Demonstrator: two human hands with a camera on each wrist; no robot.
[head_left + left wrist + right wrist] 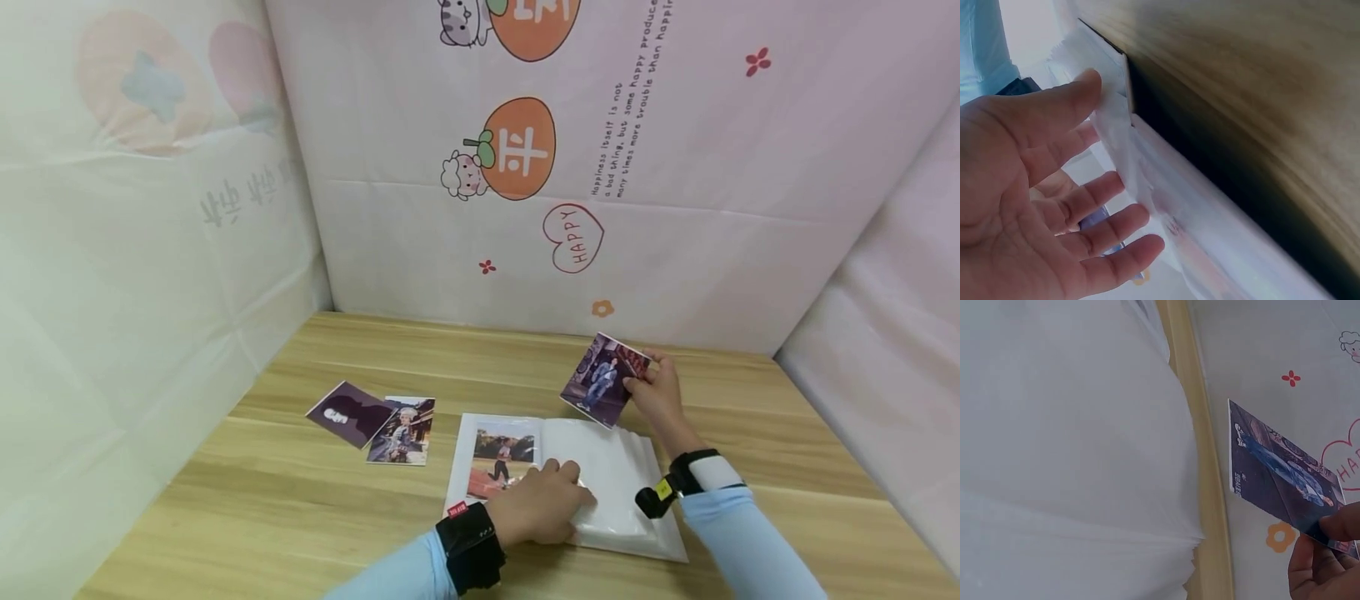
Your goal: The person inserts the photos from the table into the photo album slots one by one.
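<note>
My right hand (662, 402) pinches a photo (597, 385) by its right edge, thumb on the front. The picture shows a standing figure in blue. It is tilted above the far edge of an open photo album (611, 479). In the right wrist view the photo (1275, 472) is seen at a slant, held at one corner by thumb and fingers. My left hand (542, 502) rests on the album near its middle. Seen from the left wrist, its fingers (1110, 231) are spread and loosely bent along the pages. The album's left page holds a photo of a running figure (501, 467).
Two loose photos lie on the wooden table (300, 517) left of the album: a dark one (352, 414) and one with a seated figure (402, 433), overlapping at a corner. A printed white cloth (420, 242) stands behind the table, with cloth walls at both sides.
</note>
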